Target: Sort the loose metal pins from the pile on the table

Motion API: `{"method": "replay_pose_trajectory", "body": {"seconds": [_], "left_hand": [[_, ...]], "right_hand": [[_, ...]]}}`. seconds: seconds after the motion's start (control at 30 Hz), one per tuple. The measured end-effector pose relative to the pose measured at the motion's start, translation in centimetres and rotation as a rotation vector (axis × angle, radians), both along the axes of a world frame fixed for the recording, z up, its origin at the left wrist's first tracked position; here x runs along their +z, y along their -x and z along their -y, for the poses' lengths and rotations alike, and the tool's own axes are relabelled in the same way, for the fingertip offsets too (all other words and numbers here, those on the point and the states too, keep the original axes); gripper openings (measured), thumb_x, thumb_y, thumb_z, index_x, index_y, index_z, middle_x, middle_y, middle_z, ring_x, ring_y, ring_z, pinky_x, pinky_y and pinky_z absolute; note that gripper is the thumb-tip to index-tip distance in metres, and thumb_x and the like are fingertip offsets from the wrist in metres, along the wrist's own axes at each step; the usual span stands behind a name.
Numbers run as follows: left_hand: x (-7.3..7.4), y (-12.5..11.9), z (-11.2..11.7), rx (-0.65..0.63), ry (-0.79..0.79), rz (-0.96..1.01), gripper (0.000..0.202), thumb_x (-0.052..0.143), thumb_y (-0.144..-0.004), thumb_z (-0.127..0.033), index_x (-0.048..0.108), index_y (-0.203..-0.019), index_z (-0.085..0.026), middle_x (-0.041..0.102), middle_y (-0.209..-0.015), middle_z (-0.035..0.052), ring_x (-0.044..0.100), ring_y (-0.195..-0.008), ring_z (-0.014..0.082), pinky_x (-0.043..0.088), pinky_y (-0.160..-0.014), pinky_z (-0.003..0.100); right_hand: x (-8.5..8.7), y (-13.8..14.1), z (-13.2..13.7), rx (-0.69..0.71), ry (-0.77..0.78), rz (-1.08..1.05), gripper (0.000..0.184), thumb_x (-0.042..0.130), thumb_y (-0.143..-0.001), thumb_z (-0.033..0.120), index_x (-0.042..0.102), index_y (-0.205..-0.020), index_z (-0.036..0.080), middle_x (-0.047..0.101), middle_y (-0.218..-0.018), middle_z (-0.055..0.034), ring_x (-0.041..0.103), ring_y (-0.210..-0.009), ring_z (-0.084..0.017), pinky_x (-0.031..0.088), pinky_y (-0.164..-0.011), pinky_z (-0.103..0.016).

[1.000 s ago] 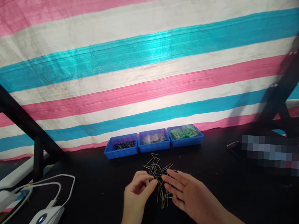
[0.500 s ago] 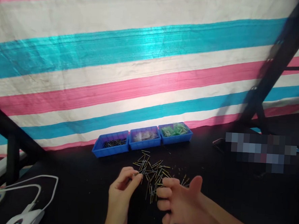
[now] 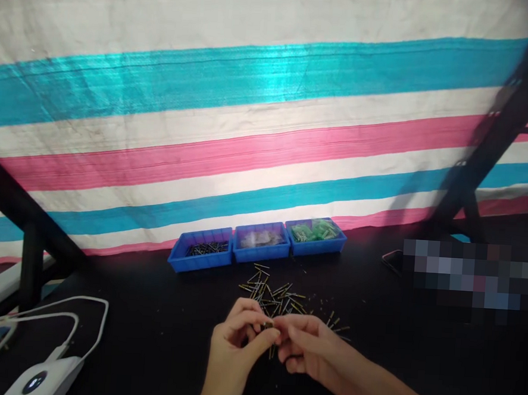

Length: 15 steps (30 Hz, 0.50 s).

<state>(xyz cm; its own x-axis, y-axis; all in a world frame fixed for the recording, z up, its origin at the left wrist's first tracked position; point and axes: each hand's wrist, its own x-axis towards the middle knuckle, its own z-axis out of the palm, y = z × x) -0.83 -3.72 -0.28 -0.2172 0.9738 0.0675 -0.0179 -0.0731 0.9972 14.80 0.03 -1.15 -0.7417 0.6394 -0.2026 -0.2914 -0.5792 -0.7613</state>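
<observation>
My left hand point(image 3: 237, 342) is closed in a pinch, with a small dark and brass-coloured piece point(image 3: 267, 325) between thumb and fingers. Right beside it, my right hand point(image 3: 313, 346) has its thumb and forefinger pressed together, meeting the left fingertips. Whatever is in the right pinch is hidden or too small to name. Just beyond both hands lies a loose pile of thin metal pins point(image 3: 280, 294) with brass-yellow parts. The hands cover the near part of that pile.
Three blue bins stand in a row behind the pile: one with dark pins point(image 3: 199, 265), one with clear bags point(image 3: 260, 258), one with green bags point(image 3: 317, 247). A white device point(image 3: 47, 378) with cables lies front left. A phone point(image 3: 392, 260) lies at right, near a blurred patch.
My right hand has turned from spread fingers to a pinch and come up against the left fingertips. My left hand has shifted right. The view has moved slightly.
</observation>
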Motion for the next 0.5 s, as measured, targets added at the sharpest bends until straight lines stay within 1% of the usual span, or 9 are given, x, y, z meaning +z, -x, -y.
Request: {"method": "replay_pose_trajectory", "body": {"seconds": [0.1, 0.2, 0.27, 0.33, 0.43, 0.5], "left_hand": [[-0.20, 0.17, -0.14, -0.009, -0.022, -0.007, 0.011, 0.073, -0.058, -0.024, 0.065, -0.055, -0.017, 0.049, -0.075, 0.0009, 0.047, -0.060, 0.0095, 0.038, -0.054, 0.021], [-0.41, 0.12, -0.24, -0.054, -0.007, -0.032, 0.009, 0.071, -0.059, -0.021, 0.065, -0.054, -0.016, 0.050, -0.076, 0.0007, 0.041, -0.052, 0.0057, 0.035, -0.049, 0.021], [-0.57, 0.02, -0.27, -0.097, 0.011, -0.042, 0.008, 0.071, -0.059, -0.020, 0.066, -0.055, -0.016, 0.051, -0.077, 0.0010, 0.039, -0.049, 0.0042, 0.032, -0.046, 0.021], [-0.68, -0.01, -0.33, -0.116, 0.019, -0.035, 0.008, 0.071, -0.059, -0.021, 0.066, -0.055, -0.016, 0.051, -0.078, 0.0015, 0.040, -0.050, 0.0047, 0.032, -0.046, 0.020], [-0.61, 0.14, -0.46, -0.099, 0.012, -0.003, 0.011, 0.071, -0.060, -0.024, 0.065, -0.056, -0.016, 0.051, -0.077, 0.0019, 0.045, -0.055, 0.0072, 0.034, -0.048, 0.021], [-0.41, 0.23, -0.51, -0.081, 0.003, -0.014, 0.012, 0.071, -0.061, -0.027, 0.066, -0.058, -0.016, 0.050, -0.077, 0.0017, 0.044, -0.054, 0.0067, 0.035, -0.049, 0.021]], "right_hand": [[0.22, 0.27, 0.28, -0.023, -0.220, 0.141, 0.020, 0.067, -0.073, 0.033, 0.071, -0.075, 0.014, 0.063, -0.067, -0.0018, 0.055, -0.060, -0.007, 0.036, -0.056, -0.017], [0.26, 0.55, 0.69, -0.018, -0.361, 0.249, 0.020, 0.066, -0.073, 0.034, 0.072, -0.070, 0.014, 0.065, -0.064, -0.0021, 0.055, -0.057, -0.007, 0.036, -0.052, -0.017], [0.12, 0.67, 0.91, 0.002, -0.387, 0.286, 0.020, 0.065, -0.073, 0.033, 0.072, -0.070, 0.015, 0.065, -0.065, -0.0023, 0.055, -0.056, -0.008, 0.037, -0.051, -0.018], [-0.03, 0.65, 0.96, -0.012, -0.396, 0.303, 0.019, 0.065, -0.072, 0.033, 0.072, -0.069, 0.015, 0.066, -0.063, -0.0021, 0.056, -0.056, -0.009, 0.038, -0.051, -0.018], [0.12, 0.30, 0.59, -0.107, -0.434, 0.330, 0.019, 0.066, -0.071, 0.033, 0.071, -0.068, 0.016, 0.066, -0.063, -0.0025, 0.057, -0.058, -0.010, 0.042, -0.055, -0.020], [0.56, -0.08, 0.19, -0.186, -0.473, 0.362, 0.021, 0.065, -0.072, 0.035, 0.071, -0.069, 0.016, 0.067, -0.064, -0.0030, 0.058, -0.060, -0.012, 0.044, -0.057, -0.021]]}}
